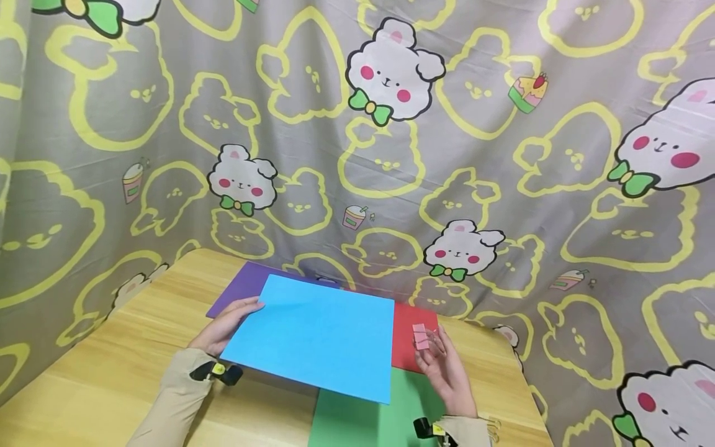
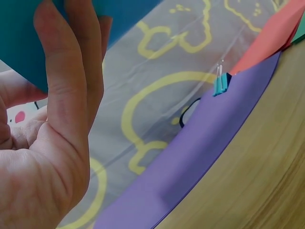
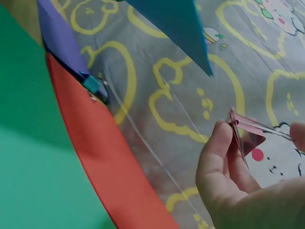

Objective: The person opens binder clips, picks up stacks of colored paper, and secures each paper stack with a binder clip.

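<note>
My left hand (image 1: 224,325) holds a bright blue paper rectangle (image 1: 318,338); my right hand (image 1: 445,370) pinches a shiny pink metal clip (image 1: 420,337).

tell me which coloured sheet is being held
The blue sheet: the left grip holds its edge; the purple sheet, red sheet and green sheet lie on the table.

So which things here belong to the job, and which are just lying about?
Seemingly in the job:
blue sheet, in the left hand
pink clip, in the right hand
purple sheet and red sheet, a teal clip where they meet
green sheet, probably

Just around:
patterned curtain
table
wire loops by the right sleeve, purpose unclear
</note>
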The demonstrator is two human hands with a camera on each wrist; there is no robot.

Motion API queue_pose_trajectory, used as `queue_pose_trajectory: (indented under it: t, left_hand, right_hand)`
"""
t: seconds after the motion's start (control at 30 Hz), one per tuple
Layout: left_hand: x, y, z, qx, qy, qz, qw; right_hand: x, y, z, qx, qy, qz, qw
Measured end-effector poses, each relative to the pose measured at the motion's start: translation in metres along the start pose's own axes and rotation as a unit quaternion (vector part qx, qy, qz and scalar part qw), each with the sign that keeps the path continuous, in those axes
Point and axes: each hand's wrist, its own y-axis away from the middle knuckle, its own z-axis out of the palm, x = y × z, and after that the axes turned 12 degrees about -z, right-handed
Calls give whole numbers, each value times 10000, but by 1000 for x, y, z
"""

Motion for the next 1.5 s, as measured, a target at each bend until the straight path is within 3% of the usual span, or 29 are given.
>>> queue_pose_trajectory:
  t: [0.1, 0.3, 0.4, 0.67, 0.97, 1.5]
  left_hand:
    - [0, -1, 1, 50, -23, 27, 10000]
    - [-1, -2, 2, 76, 32, 11, 10000]
    - [-2, -2, 3, 73, 54, 9, 10000]
    - [-1, -3, 6, 59, 93, 22, 9999]
    - [-2, -7, 7, -3, 200, 56, 9998]
    - [-3, -9, 12, -260, 480, 60, 9985]
  right_hand:
    - [5, -2, 3, 12, -256, -109, 9996]
    - [12, -5, 10, 768, -710, -392, 9937]
    - [14, -7, 12, 961, -765, -490, 9912]
    - [23, -11, 16, 992, -469, -653, 9918]
    - [34, -13, 29, 1724, -38, -1009, 9798]
    - [42, -11, 35, 1971, 305, -1274, 9716]
